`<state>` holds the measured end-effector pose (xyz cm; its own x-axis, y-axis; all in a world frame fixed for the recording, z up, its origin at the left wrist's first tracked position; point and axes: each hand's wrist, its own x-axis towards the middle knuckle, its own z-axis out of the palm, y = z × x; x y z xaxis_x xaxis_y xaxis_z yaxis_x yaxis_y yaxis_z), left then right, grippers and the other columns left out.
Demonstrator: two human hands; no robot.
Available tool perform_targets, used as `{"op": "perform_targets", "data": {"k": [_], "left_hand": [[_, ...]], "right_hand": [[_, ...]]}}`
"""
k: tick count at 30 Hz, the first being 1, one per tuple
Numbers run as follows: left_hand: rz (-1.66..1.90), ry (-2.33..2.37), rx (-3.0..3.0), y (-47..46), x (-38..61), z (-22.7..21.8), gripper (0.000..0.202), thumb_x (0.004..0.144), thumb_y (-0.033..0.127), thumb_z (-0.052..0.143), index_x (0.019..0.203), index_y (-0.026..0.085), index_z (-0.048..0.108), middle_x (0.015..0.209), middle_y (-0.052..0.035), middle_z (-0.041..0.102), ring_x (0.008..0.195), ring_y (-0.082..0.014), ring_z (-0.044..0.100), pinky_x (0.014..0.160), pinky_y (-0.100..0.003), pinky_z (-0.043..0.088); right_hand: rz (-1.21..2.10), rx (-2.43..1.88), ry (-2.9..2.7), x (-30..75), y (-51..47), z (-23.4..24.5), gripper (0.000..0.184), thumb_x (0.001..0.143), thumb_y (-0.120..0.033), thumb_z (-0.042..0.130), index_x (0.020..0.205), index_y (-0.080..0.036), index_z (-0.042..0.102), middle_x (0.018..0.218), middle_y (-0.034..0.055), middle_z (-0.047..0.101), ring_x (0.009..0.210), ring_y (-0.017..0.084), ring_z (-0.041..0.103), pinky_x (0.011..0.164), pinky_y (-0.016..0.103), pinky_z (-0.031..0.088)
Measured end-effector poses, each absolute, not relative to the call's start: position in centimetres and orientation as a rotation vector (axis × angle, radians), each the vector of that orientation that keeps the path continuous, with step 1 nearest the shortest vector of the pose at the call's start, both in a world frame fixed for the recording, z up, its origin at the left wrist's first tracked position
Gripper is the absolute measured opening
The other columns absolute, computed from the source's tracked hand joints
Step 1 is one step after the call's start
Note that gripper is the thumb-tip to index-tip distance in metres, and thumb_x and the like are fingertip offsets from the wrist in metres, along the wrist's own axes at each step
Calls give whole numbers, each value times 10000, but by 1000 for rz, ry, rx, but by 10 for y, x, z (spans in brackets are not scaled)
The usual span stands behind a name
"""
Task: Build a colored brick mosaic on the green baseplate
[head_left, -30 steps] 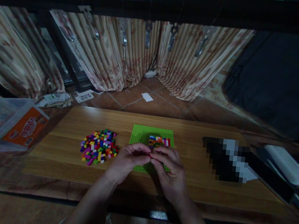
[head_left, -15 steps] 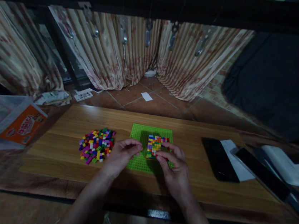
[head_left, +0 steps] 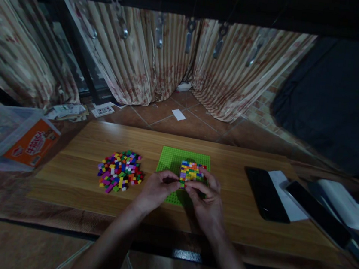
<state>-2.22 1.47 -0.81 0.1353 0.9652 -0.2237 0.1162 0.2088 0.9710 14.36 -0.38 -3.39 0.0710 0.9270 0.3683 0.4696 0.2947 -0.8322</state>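
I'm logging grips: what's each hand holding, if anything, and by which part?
The right hand seems to pinch a small red brick; which part cannot be told. Whether the left hand holds anything is unclear.

Studded matt plastic for the green baseplate (head_left: 168, 159); beneath it, smooth, faintly glossy wood-grain surface (head_left: 80, 175); left of it, plastic bricks (head_left: 120, 171), translucent plastic box (head_left: 27, 116); right, matt paper (head_left: 290, 201); beyond, pleated cloth curtains (head_left: 136, 60).
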Motion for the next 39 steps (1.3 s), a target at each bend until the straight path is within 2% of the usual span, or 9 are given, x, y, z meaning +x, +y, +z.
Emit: {"op": "perform_targets", "data": {"k": [9, 22, 29, 35, 39], "left_hand": [[906, 1308, 1145, 14, -17, -7, 105, 684, 256, 681, 738, 167, 671, 675, 5, 630, 622, -126, 545, 601, -239, 416], [935, 1330, 1016, 12, -11, -8, 92, 663, 236, 673, 704, 159, 646, 617, 20, 595, 541, -109, 510, 538, -237, 410], [939, 1322, 1307, 12, -31, -9, 136, 750, 289, 621, 759, 167, 681, 696, -10, 648, 658, -143, 567, 614, -243, 423], [881, 1607, 1611, 20, -93, -3, 167, 709, 147, 573, 770, 193, 721, 773, -30, 709, 736, -187, 626, 699, -274, 457], [599, 1838, 1848, 19, -116, 1, 266, 679, 75, 554, 800, 219, 742, 818, -43, 727, 792, -213, 646, 742, -296, 460]], "right_hand": [[716, -1301, -1310, 134, -1, -35, 102, 758, -265, 701, 853, -273, 737, 1280, 53, 543, 1218, 263, 489, 1030, 505, 376], [730, -1261, -1274, 129, 0, -34, 124, 746, -243, 696, 868, -245, 721, 1281, 63, 547, 1228, 256, 493, 1041, 486, 369], [702, -1295, -1385, 139, 0, -35, 173, 763, -323, 698, 921, -260, 729, 1305, 69, 552, 1225, 275, 500, 1045, 530, 358], [679, -1280, -1317, 140, 3, -38, 162, 778, -335, 691, 909, -247, 728, 1248, 79, 598, 1162, 268, 545, 1016, 541, 393], [721, -1262, -1253, 140, 3, -36, 152, 788, -333, 680, 901, -242, 725, 1211, 76, 610, 1143, 258, 557, 1008, 530, 406]]}}
